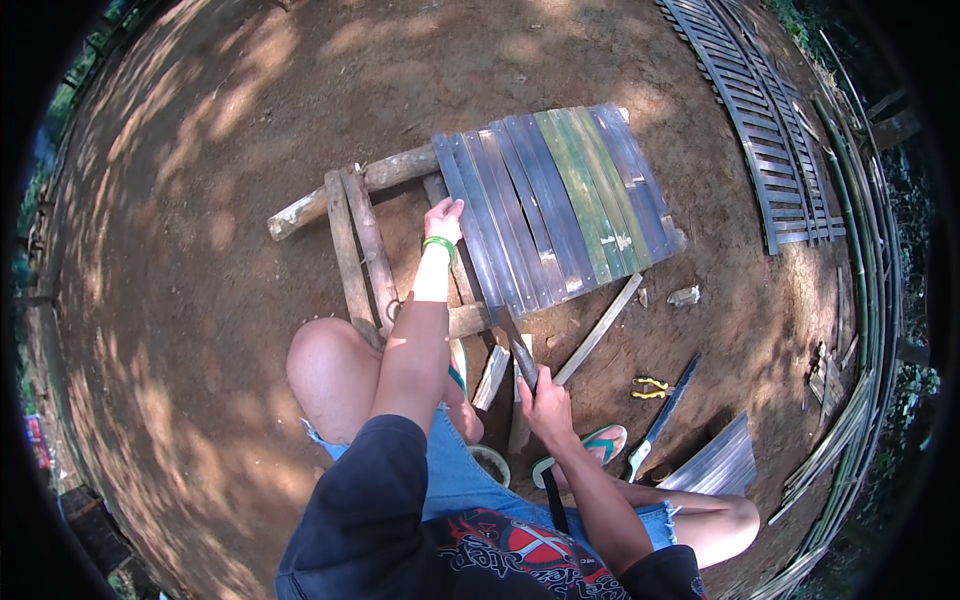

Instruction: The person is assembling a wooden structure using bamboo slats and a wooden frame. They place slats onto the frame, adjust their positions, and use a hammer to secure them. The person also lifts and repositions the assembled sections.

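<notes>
- The slat panel is set just right of the left hand, the nearer one; its slats are pointed away from the body.
- Left fingers are curled; any hold cannot be told.
- A long tool is gripped tightly by the right hand.

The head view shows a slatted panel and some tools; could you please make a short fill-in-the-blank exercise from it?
1. The dark tool is held in the person's ____ hand.
2. The left hand is at the picture's ____ edge of the slatted panel.
3. The bracelet on the left arm is ____ in colour.
4. The pliers on the ground have ____ handles.

Missing words: right; left; green; yellow.
</notes>
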`<state>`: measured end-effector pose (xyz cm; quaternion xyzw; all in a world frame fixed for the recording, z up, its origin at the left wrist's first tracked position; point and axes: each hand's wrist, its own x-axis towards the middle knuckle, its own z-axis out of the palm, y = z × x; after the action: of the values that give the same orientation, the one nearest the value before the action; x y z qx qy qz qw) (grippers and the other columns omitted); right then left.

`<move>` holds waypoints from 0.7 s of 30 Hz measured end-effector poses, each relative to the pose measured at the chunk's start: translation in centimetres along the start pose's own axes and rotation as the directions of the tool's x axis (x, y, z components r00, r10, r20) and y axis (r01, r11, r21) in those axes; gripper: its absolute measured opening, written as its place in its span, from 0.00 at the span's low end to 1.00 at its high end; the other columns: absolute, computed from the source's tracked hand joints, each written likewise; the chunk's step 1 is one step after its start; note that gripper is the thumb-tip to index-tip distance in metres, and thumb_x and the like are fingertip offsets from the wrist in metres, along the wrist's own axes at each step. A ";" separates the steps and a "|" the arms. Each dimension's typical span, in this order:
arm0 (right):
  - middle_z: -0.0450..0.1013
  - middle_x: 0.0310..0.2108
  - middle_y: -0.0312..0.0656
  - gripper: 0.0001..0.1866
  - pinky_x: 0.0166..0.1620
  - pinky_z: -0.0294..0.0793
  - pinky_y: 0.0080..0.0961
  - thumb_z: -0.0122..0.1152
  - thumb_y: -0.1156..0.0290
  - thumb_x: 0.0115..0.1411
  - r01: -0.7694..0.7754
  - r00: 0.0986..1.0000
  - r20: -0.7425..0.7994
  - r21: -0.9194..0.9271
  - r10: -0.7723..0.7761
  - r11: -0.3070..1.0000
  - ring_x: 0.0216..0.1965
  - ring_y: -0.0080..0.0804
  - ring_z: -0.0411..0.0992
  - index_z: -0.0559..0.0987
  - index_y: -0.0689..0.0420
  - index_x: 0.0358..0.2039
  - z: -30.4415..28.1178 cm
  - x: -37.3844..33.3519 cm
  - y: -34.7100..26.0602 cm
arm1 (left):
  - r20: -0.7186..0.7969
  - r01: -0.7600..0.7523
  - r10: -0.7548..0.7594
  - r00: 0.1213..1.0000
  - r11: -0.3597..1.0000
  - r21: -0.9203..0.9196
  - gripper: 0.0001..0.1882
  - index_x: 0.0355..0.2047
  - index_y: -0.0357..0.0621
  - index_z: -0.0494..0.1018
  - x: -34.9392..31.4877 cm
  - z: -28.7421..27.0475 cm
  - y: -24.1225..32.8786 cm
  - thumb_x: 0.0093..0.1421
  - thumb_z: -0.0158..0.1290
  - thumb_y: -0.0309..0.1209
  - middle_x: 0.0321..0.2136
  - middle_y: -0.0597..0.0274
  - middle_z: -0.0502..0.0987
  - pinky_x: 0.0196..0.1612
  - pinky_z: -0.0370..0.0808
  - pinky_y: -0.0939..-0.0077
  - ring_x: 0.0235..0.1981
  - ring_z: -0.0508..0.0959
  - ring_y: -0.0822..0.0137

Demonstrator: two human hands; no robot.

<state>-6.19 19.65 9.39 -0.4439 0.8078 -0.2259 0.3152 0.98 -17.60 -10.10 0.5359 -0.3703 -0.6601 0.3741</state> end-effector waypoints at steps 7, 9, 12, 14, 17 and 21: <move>0.75 0.23 0.61 0.19 0.29 0.74 0.51 0.58 0.62 0.65 0.038 0.991 -0.135 0.196 -0.012 0.980 0.28 0.64 0.76 0.70 0.63 0.49 -1.9 -0.1 -2.2 | -0.003 -0.022 0.022 1.000 0.999 -0.029 0.28 0.56 0.32 0.72 -0.5 0.7 -1.3 0.62 0.60 0.40 0.39 0.54 0.83 0.17 0.71 0.76 0.18 0.75 0.73; 0.75 0.24 0.60 0.19 0.29 0.74 0.49 0.59 0.64 0.65 0.251 0.939 -0.287 0.187 -0.191 0.950 0.29 0.63 0.76 0.70 0.63 0.50 -1.2 0.0 -1.8 | -0.014 -0.024 0.024 1.000 0.999 -0.037 0.28 0.56 0.32 0.72 -0.5 0.8 -0.8 0.61 0.60 0.39 0.38 0.55 0.83 0.17 0.71 0.75 0.18 0.74 0.73; 0.76 0.25 0.61 0.19 0.31 0.74 0.52 0.58 0.60 0.65 0.040 0.999 0.020 -0.060 -0.039 0.997 0.29 0.64 0.76 0.70 0.63 0.46 0.1 0.8 0.8 | -0.069 0.017 -0.013 0.998 0.998 0.055 0.27 0.54 0.32 0.73 -0.6 0.7 0.1 0.61 0.61 0.38 0.40 0.53 0.83 0.17 0.72 0.75 0.18 0.76 0.72; 0.75 0.24 0.62 0.19 0.32 0.74 0.55 0.58 0.59 0.65 -0.042 0.991 0.121 -0.142 0.060 0.989 0.29 0.66 0.75 0.70 0.62 0.43 0.5 1.2 1.1 | -0.115 0.048 -0.037 0.993 0.994 0.097 0.25 0.53 0.32 0.74 -2.1 0.8 1.5 0.60 0.61 0.37 0.42 0.50 0.83 0.18 0.72 0.75 0.19 0.77 0.71; 0.75 0.23 0.62 0.18 0.31 0.74 0.55 0.58 0.59 0.65 -0.024 1.000 -0.016 0.045 0.025 0.999 0.28 0.66 0.75 0.70 0.62 0.42 -0.2 0.0 -0.1 | -0.066 0.011 -0.007 0.998 0.998 0.070 0.24 0.52 0.32 0.75 -2.1 1.4 1.4 0.61 0.61 0.37 0.41 0.51 0.83 0.22 0.74 0.75 0.22 0.78 0.71; 0.75 0.23 0.61 0.19 0.31 0.73 0.55 0.58 0.59 0.65 0.017 0.999 -0.045 0.053 -0.015 0.998 0.29 0.66 0.75 0.70 0.61 0.44 0.2 -0.3 0.6 | -0.062 0.088 -0.082 0.995 0.990 0.109 0.22 0.51 0.32 0.76 -2.9 1.9 2.2 0.62 0.60 0.35 0.40 0.53 0.83 0.38 0.78 0.75 0.34 0.81 0.69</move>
<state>-6.31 20.18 8.95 -0.4367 0.8046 -0.2598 0.3072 -0.25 -15.83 -6.56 0.5900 -0.3727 -0.6380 0.3256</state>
